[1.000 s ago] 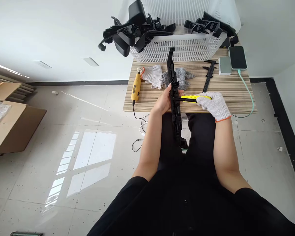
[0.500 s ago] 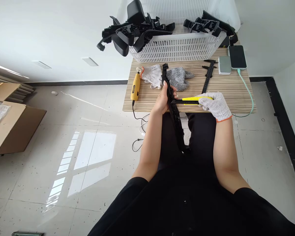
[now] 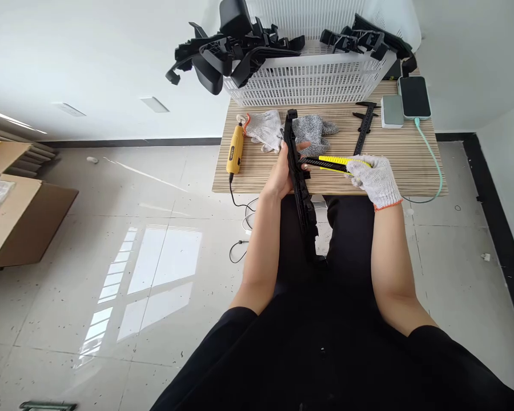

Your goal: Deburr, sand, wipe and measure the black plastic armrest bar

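Observation:
My bare left hand (image 3: 281, 174) is closed around a long black plastic part (image 3: 300, 191), which slants from above the table edge down over my lap. In my right hand (image 3: 373, 178), which wears a white knitted glove with an orange cuff, is a yellow and black utility knife (image 3: 333, 164). The knife's front end points left and meets the black part beside my left fingers; whether the blade touches it I cannot tell. Behind the part lie a white glove (image 3: 264, 128) and a grey glove (image 3: 313, 134) on the table.
A yellow corded rotary tool (image 3: 235, 149) lies at the table's left. Black calipers (image 3: 365, 128), a grey-green box (image 3: 392, 111) and a phone (image 3: 413, 97) on a cable are to the right. Behind stands a white basket (image 3: 300, 80) with black parts (image 3: 235, 48). A cardboard box (image 3: 34, 222) sits far left.
The knife has tilted, its front end now higher than its handle line before, and my right hand has shifted slightly up. The black part has turned slightly in my left hand.

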A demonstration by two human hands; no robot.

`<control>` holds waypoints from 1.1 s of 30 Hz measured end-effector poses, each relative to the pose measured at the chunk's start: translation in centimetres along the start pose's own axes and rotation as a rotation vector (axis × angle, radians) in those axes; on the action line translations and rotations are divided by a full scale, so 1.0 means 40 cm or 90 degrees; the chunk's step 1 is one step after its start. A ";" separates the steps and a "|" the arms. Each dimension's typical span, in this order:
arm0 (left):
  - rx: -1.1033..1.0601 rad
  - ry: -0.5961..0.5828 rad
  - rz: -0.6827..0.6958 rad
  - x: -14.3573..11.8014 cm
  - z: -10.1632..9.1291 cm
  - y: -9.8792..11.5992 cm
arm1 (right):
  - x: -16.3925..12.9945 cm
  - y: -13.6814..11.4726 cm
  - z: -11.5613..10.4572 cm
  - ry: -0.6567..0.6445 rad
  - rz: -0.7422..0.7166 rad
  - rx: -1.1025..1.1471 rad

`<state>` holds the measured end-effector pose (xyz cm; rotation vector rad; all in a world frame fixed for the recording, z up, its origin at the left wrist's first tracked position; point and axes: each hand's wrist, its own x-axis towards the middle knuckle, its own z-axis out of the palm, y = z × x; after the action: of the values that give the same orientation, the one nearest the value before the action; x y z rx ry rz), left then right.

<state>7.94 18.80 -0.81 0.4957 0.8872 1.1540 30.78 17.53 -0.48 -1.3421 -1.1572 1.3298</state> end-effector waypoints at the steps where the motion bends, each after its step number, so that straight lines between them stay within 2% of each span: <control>1: -0.008 0.010 -0.003 0.003 0.001 -0.001 | 0.001 -0.003 0.005 -0.007 0.011 -0.007; 3: -0.017 0.022 0.000 0.007 0.003 -0.002 | 0.000 -0.009 0.014 -0.011 0.009 -0.026; 6: -0.021 0.017 0.011 0.011 0.002 -0.002 | -0.002 -0.010 0.023 0.042 -0.041 -0.018; 10: -0.011 -0.004 0.016 0.011 -0.003 -0.001 | -0.001 -0.006 0.024 -0.018 -0.010 -0.039; 14: -0.005 -0.019 0.030 0.008 -0.006 0.000 | 0.005 -0.001 0.026 0.011 -0.044 -0.012; 17: 0.001 -0.015 0.035 0.005 -0.005 0.001 | 0.005 -0.001 0.029 -0.026 -0.034 -0.021; 21: 0.010 -0.003 0.031 0.001 -0.002 0.003 | -0.001 -0.008 0.031 0.026 -0.046 0.009; 24: 0.010 -0.016 0.025 -0.001 0.001 0.005 | -0.002 -0.008 0.028 -0.015 -0.013 -0.013; 28: -0.005 -0.029 0.016 -0.001 0.002 0.006 | 0.001 0.002 0.022 0.004 -0.060 0.012; 31: 0.001 -0.039 0.012 0.000 0.001 0.005 | 0.002 0.007 0.019 -0.032 -0.032 -0.016; 33: 0.002 -0.038 0.010 0.001 0.001 0.005 | 0.000 0.007 0.019 -0.003 -0.045 -0.013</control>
<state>7.88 18.89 -0.67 0.5382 0.8354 1.1459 30.01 17.49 -0.77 -1.3008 -1.2133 1.2737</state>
